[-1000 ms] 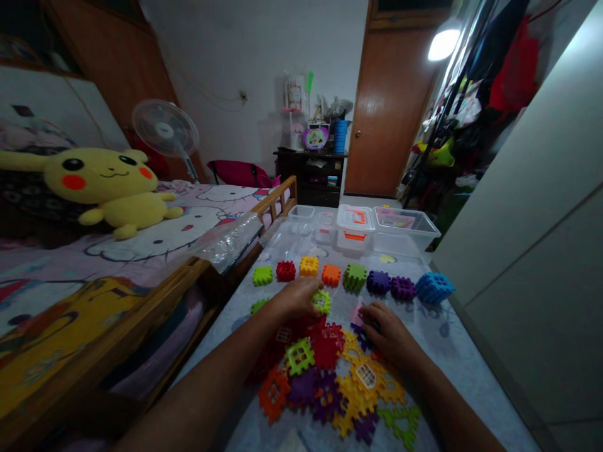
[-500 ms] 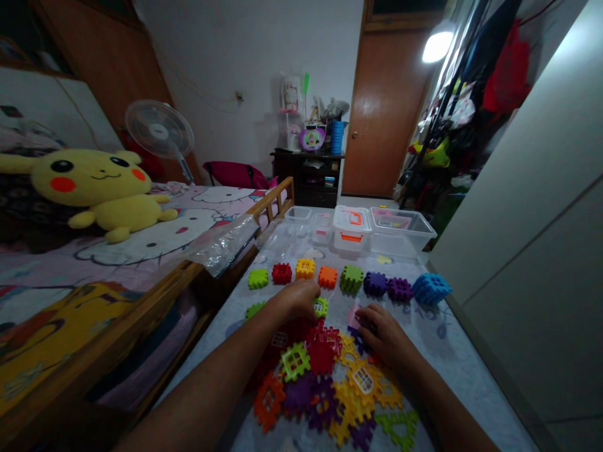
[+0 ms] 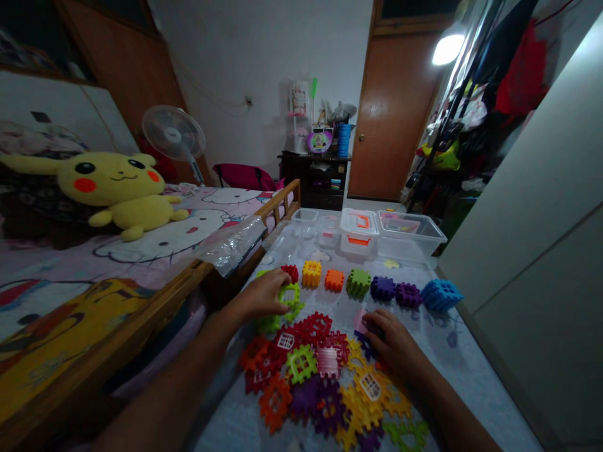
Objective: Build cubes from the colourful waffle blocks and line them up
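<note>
My left hand [image 3: 266, 294] is closed on a light green toothed plastic piece [image 3: 293, 300], near the left end of a row of stacked pieces. My right hand [image 3: 384, 329] rests right of centre with curled fingers, beside a pink piece [image 3: 360, 320] and a dark blue piece [image 3: 365, 344]; whether it grips either is unclear. Between my forearms lies a loose pile of flat pieces, among them a red one [image 3: 316, 326], a purple one [image 3: 306, 395] and a yellow one [image 3: 358, 408]. The row behind includes an orange stack [image 3: 334, 280] and a blue stack [image 3: 441, 295].
Clear plastic boxes [image 3: 409, 235], one with a lid and orange latches [image 3: 358, 241], stand at the table's far end. A wooden bed rail [image 3: 155, 314] runs along the left. Plastic wrap [image 3: 233, 245] lies over it. A white panel [image 3: 527, 251] borders the right side.
My left hand has moved left with the light green piece, from above the red pieces to the row's left end. My right hand has hardly moved. The view has shifted slightly left.
</note>
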The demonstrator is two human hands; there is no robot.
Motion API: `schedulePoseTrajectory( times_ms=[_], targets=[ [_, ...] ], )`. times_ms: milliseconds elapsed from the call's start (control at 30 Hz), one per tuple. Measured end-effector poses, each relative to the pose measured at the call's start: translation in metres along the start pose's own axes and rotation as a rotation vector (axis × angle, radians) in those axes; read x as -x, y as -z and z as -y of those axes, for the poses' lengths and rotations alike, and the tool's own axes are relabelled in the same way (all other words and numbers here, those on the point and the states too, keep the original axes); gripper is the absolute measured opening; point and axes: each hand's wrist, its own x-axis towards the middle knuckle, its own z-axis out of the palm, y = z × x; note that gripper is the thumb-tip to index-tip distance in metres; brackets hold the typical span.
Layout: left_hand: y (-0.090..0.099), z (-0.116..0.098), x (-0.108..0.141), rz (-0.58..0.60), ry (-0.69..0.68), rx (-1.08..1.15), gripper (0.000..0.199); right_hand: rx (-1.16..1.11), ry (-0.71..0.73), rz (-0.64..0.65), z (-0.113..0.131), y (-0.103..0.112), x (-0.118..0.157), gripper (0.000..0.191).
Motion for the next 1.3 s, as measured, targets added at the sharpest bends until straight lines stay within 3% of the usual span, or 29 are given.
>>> schedulePoseTrajectory(
  times_ms=[100,167,300,567,800,933,1033,1133,1233,1300],
  targets=[
    [0.010,0.039,-0.001,-0.077,0.169,-0.044,0.042,-0.008,0.004,0.004,0.001,0.001,0.000,0.017],
    [0.012,0.059,-0.007,-0.042,0.268,-0.074,0.044,-0.011,0.003,-0.001,0.000,0.001,0.000,0.017],
    [0.011,0.076,-0.020,0.011,0.311,-0.094,0.042,-0.005,-0.004,-0.013,-0.001,0.000,0.000,0.018],
    [0.006,0.081,-0.036,0.093,0.319,-0.086,0.041,-0.008,0.002,-0.029,-0.001,0.000,0.000,0.019],
    [-0.006,0.089,-0.038,0.106,0.312,-0.067,0.060,-0.012,0.006,-0.014,0.000,0.001,0.000,0.020],
    [0.000,0.081,-0.025,-0.003,0.252,-0.066,0.079,-0.006,0.007,-0.015,-0.002,0.000,0.000,0.019],
    [0.003,0.066,-0.001,-0.111,0.169,-0.042,0.061,-0.001,0.011,-0.008,-0.004,0.000,-0.001,0.021],
    [-0.004,0.051,0.025,0.039,0.081,0.058,0.044,-0.004,0.014,-0.004,-0.005,-0.001,-0.001,0.020],
    [-0.017,0.045,0.041,0.197,0.085,0.109,0.055,0.001,0.010,0.002,-0.004,0.000,-0.001,0.020],
    [-0.025,0.044,0.046,0.201,0.102,0.095,0.059,0.002,0.010,-0.003,-0.004,0.000,0.000,0.020]
  ],
)
